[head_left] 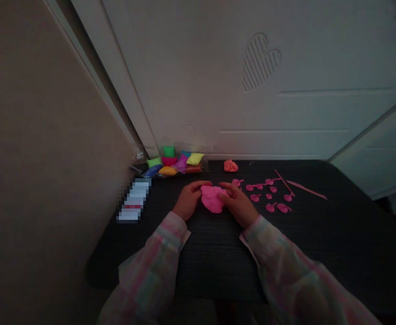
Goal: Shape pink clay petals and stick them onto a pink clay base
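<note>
A flattened lump of bright pink modelling clay (212, 199) is held between both hands above the middle of the dark table. My left hand (188, 198) grips its left edge, fingers curled along the far side. On the right edge, my right hand (239, 204) pinches the clay, its thumb lying on the surface. Several small pink clay pieces (255, 197), rounded with thin tails, lie to the right of my right hand. Beyond them rest two slim pink modelling tools (306, 189). A lump of orange clay (230, 165) sits farther back.
Colourful clay packets (168, 170) in clear wrapping are heaped at the table's back left. A blurred pale rectangular item (135, 201) lies near the left edge. White panels with heart patterns (260, 61) rise directly behind the black table (214, 262); a wall stands at left.
</note>
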The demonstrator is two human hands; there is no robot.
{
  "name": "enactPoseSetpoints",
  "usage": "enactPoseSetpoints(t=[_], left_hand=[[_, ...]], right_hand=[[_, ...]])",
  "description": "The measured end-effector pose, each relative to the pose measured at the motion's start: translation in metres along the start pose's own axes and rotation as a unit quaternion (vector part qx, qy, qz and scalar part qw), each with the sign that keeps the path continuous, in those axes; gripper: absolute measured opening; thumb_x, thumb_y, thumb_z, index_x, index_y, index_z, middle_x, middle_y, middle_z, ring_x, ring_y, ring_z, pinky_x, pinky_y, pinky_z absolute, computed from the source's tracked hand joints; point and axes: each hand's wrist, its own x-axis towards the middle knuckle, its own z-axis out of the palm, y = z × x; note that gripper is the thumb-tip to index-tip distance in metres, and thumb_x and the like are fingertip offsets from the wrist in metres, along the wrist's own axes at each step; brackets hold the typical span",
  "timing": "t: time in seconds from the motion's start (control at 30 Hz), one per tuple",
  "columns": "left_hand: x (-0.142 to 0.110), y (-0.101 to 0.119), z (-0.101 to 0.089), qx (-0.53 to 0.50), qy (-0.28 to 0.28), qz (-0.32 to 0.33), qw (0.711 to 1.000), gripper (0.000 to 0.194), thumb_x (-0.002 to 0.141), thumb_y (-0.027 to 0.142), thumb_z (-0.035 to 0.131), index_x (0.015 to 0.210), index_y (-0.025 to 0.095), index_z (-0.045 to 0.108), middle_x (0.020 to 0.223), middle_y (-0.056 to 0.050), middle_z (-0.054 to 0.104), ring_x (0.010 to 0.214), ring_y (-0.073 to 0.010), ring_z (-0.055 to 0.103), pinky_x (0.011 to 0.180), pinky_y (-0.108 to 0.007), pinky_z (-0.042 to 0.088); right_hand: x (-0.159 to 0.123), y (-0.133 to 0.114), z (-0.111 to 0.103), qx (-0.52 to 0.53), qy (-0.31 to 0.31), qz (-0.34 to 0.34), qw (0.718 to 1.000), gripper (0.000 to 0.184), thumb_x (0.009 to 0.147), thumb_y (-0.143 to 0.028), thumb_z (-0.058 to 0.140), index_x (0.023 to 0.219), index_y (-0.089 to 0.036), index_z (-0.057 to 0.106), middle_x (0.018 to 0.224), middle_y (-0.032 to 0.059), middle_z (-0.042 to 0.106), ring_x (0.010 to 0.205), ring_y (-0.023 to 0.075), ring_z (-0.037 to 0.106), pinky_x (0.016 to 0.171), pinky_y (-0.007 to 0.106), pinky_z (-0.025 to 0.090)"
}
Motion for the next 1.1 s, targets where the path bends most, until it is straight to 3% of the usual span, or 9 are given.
enactPoseSetpoints(t=[0.13,0.33,0.57,0.83,1.0,1.1], left_hand=[[-0.0026,0.0032,0.0041,-0.073,-0.001,-0.041,0.997,0.029,0.066,0.028,0.049,0.091,0.013,0.054,0.077,-0.005,0.059,0.07,-0.0129,0.053,0.065,-0.027,0.04],[-0.0033,0.0005,0.0052,0.098,-0.031,-0.02,0.995,0.024,0.055,0.027,0.062,0.072,0.011,0.056,0.065,-0.001,0.058,0.061,-0.0108,0.051,0.06,-0.024,0.039],[-0.0041,-0.0026,0.0005,0.238,-0.027,0.017,0.971,0.026,0.063,0.037,0.052,0.06,0.011,0.054,0.053,0.002,0.05,0.051,-0.0082,0.044,0.052,-0.021,0.035],[-0.0072,0.0001,0.0071,0.072,-0.121,-0.057,0.988,0.027,0.067,0.027,0.05,0.089,0.012,0.055,0.079,-0.004,0.059,0.073,-0.0128,0.053,0.072,-0.028,0.039],[-0.0055,0.0005,0.0058,0.012,-0.091,-0.076,0.993,0.043,0.061,0.019,0.055,0.103,0.014,0.047,0.085,-0.006,0.059,0.075,-0.013,0.054,0.072,-0.028,0.04],[-0.0024,-0.0009,0.0016,0.033,-0.07,-0.062,0.995,0.045,0.059,0.019,0.057,0.102,0.012,0.047,0.084,-0.006,0.06,0.074,-0.0136,0.054,0.071,-0.029,0.04]], right_hand=[[0.0006,0.0011,-0.0028,-0.014,0.018,-0.03,0.999,0.04,0.056,-0.023,0.061,0.092,-0.021,0.046,0.073,-0.0021,0.059,0.064,0.01,0.053,0.063,0.025,0.041],[0.0007,-0.0014,-0.0016,-0.048,0.036,-0.046,0.997,0.034,0.055,-0.026,0.061,0.086,-0.02,0.05,0.077,-0.0003,0.059,0.069,0.0124,0.054,0.066,0.027,0.041],[-0.0017,-0.0005,-0.0025,-0.123,0.029,-0.023,0.992,0.027,0.058,-0.037,0.056,0.074,-0.016,0.055,0.069,0.0008,0.06,0.061,0.0123,0.052,0.06,0.026,0.041],[0.0,-0.0053,-0.0054,-0.158,0.041,-0.048,0.985,0.027,0.064,-0.037,0.051,0.078,-0.015,0.056,0.069,0.001,0.06,0.06,0.0116,0.05,0.057,0.024,0.04],[0.0002,-0.0043,-0.0068,-0.184,0.045,-0.057,0.98,0.028,0.065,-0.037,0.047,0.081,-0.016,0.057,0.071,0.0014,0.061,0.061,0.0128,0.051,0.054,0.024,0.04],[0.0002,-0.0029,-0.005,-0.169,0.024,-0.043,0.984,0.03,0.065,-0.036,0.047,0.085,-0.017,0.057,0.074,0.0024,0.061,0.068,0.0147,0.052,0.058,0.026,0.041]])
